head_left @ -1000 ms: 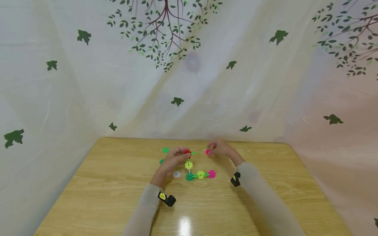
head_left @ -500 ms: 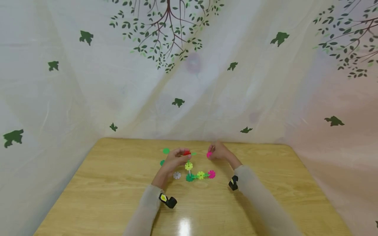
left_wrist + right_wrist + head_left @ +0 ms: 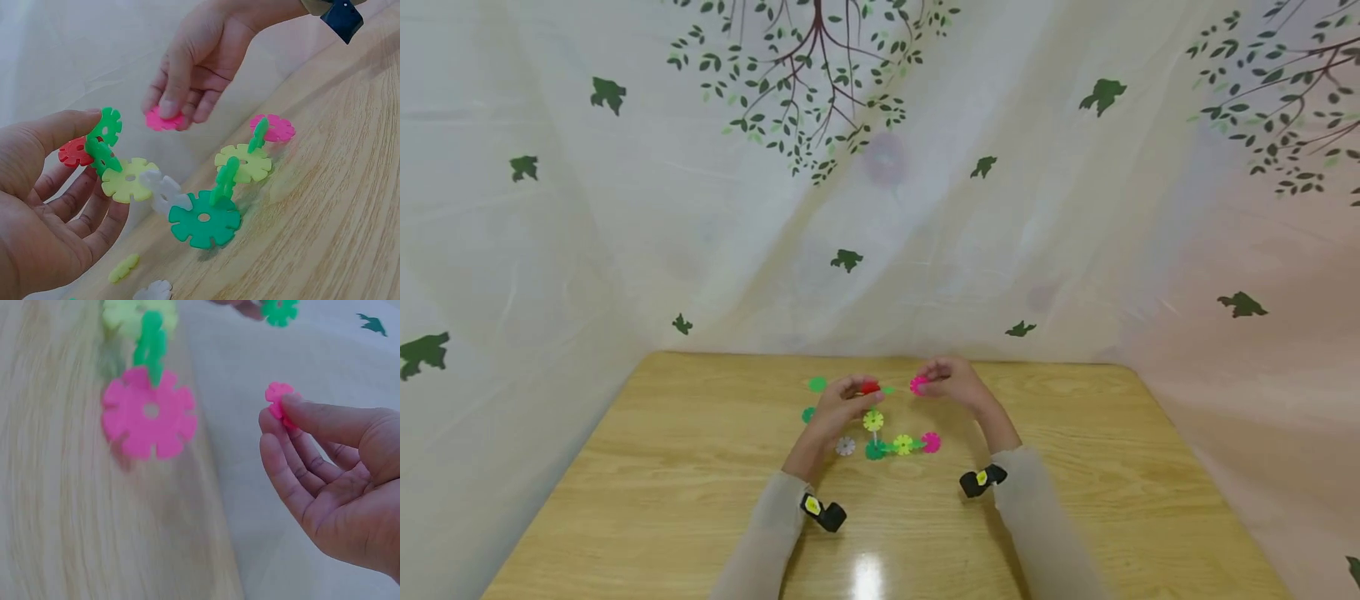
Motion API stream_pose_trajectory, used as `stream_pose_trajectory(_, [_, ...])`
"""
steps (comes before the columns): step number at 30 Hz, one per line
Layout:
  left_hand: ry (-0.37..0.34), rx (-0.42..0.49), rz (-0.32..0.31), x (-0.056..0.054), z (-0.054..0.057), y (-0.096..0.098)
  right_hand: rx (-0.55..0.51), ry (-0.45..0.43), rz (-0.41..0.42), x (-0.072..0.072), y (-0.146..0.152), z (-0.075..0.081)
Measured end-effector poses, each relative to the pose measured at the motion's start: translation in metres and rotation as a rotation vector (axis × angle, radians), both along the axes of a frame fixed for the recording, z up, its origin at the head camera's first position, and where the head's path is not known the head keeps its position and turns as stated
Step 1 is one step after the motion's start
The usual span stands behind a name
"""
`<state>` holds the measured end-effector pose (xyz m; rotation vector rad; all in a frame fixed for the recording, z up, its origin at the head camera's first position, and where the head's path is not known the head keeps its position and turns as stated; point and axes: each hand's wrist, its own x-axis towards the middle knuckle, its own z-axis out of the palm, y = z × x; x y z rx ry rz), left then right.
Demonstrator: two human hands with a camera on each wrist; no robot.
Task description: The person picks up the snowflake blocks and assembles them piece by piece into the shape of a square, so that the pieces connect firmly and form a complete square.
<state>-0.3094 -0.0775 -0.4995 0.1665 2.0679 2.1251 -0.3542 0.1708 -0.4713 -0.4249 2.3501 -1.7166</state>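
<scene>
My left hand (image 3: 842, 408) grips one end of a chain of notched snowflake discs, thumb and fingers at its red disc (image 3: 70, 154) and the green disc (image 3: 110, 128) slotted to it. From there the chain runs through a yellow disc (image 3: 119, 188) and a white disc (image 3: 164, 195) to a dark green disc (image 3: 194, 231). It then bends past a second yellow disc (image 3: 253, 169) to a pink end disc (image 3: 150, 440). My right hand (image 3: 958, 387) pinches a separate pink disc (image 3: 161, 120) between thumb and fingers, apart from the chain.
Loose discs lie on the wooden table (image 3: 700, 500) near my left hand: a green disc (image 3: 817, 384), a darker green disc (image 3: 808, 414), a white disc (image 3: 846, 447) and a yellow disc (image 3: 124, 267). A printed curtain (image 3: 760, 292) hangs behind the far edge.
My right hand has turned at the wrist and brought its pink disc slightly left, closer to the red end of the chain. My left hand keeps its hold in nearly the same place.
</scene>
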Motion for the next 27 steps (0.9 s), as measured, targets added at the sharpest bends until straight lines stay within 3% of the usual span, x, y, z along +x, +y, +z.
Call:
stream_pose_trajectory(4, [0.001, 0.010, 0.016, 0.001, -0.002, -0.001, -0.097, -0.004, 0.024, 0.009, -0.008, 0.004])
stream_pose_trajectory(9, [-0.008, 0.048, 0.032, 0.002, -0.003, 0.000, -0.131, 0.019, 0.032, 0.015, -0.017, 0.006])
stream_pose_trajectory(17, [-0.027, 0.079, 0.061, 0.003, -0.003, 0.001, -0.183, 0.000, 0.025, 0.018, -0.024, 0.001])
stream_pose_trajectory(27, [-0.016, 0.074, 0.047, 0.001, 0.000, 0.000, -0.250, 0.005, 0.007, 0.019, -0.027, 0.001])
